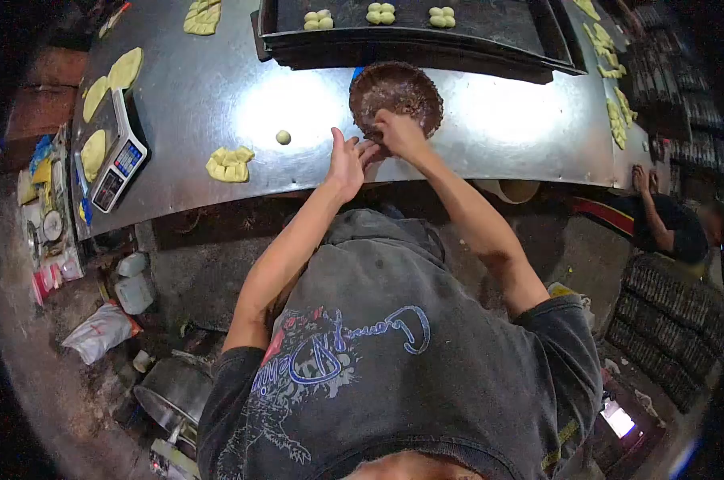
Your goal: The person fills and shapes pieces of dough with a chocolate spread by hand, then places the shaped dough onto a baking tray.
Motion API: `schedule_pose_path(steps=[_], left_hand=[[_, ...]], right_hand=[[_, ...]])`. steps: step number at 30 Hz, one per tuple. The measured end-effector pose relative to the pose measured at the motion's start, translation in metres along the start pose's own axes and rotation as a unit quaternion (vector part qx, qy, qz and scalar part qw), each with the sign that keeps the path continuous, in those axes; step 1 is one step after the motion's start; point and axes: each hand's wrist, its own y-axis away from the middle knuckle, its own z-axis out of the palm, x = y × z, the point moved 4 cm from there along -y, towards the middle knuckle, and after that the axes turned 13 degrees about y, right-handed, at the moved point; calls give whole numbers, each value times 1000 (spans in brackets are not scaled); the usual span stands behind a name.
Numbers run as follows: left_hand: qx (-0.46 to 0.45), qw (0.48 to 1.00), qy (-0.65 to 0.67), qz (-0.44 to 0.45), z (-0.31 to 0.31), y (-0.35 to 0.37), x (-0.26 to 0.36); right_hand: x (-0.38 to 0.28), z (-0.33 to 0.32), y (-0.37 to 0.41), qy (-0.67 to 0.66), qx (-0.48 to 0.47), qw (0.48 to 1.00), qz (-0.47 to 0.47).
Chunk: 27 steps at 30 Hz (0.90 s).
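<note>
A round brown bowl (pixel 396 90) with a crumbly dark filling stands on the metal table, below the stacked trays. My right hand (pixel 402 134) is at the bowl's lower rim with its fingers curled; whatever they hold is hidden. Just left of it, my left hand (pixel 349 166) is palm up, thumb raised and fingers stretched toward the right hand. Nothing shows on its visible palm. To the left of my hands lie a small dough ball (pixel 283 138) and a cluster of cut dough pieces (pixel 229 164).
A dark tray (pixel 490 40) with several grouped dough balls sits at the table's far side. A digital scale (pixel 120 170) stands at the left, near flat dough pieces (pixel 95 154). More dough strips (pixel 616 122) lie at the right, where a co-worker (pixel 668 220) is at the table's edge.
</note>
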Motion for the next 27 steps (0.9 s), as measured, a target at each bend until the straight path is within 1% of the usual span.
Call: schedule_pose_path(steps=[2,3,4,5,7,8,9,11,12,13,15,16,17,19,20,23,24,27], left_hand=[[29,999,18,3,2,-7,-2],[21,999,26,0,2,-9,-1],[15,999,34,-3,0,-10,0],[8,999,40,-8,-2,-11,1],[-10,999,-13,-40,-6,-9,8],[-18,998,-39,-56,-8,-6,14],[-20,997,-67,-29,-10,0,23],[-22,992,-123,30,-12,25,48],[-30,978,-185,87,-9,44,70],[-66,961,-232,135,-3,62,86],[-133,910,-323,224,4,97,113],[-99,893,-365,245,1,109,124],[-87,883,-354,296,-2,121,136],[-64,852,-332,400,-6,142,161],[-9,878,-301,371,-16,147,171],[-26,878,-230,420,-39,156,194],[-14,887,-215,409,-41,162,200],[-26,906,-196,373,-50,167,213]], right_hand=[[1,8,-5,-75,27,997,-3],[-1,10,-7,-114,40,993,-5],[2,10,-11,-151,30,988,-2],[7,12,-13,-208,9,978,23],[1,-8,-13,-319,-32,944,75],[-1,-13,-14,-347,-72,931,85],[-8,-21,-9,-444,-84,885,108],[-33,-35,6,-622,-108,762,146],[-45,-40,10,-702,-164,686,99],[-67,-48,17,-744,-155,642,99],[-110,-56,26,-796,-186,571,84],[-128,-52,29,-813,-220,536,62],[-147,-42,30,-821,-221,522,73],[-197,-47,37,-791,-182,578,86],[-208,-39,34,-791,-175,585,39],[-253,-53,30,-673,-69,735,-47],[-264,-60,30,-647,-38,760,-50],[-273,-59,26,-547,-97,831,-35]])
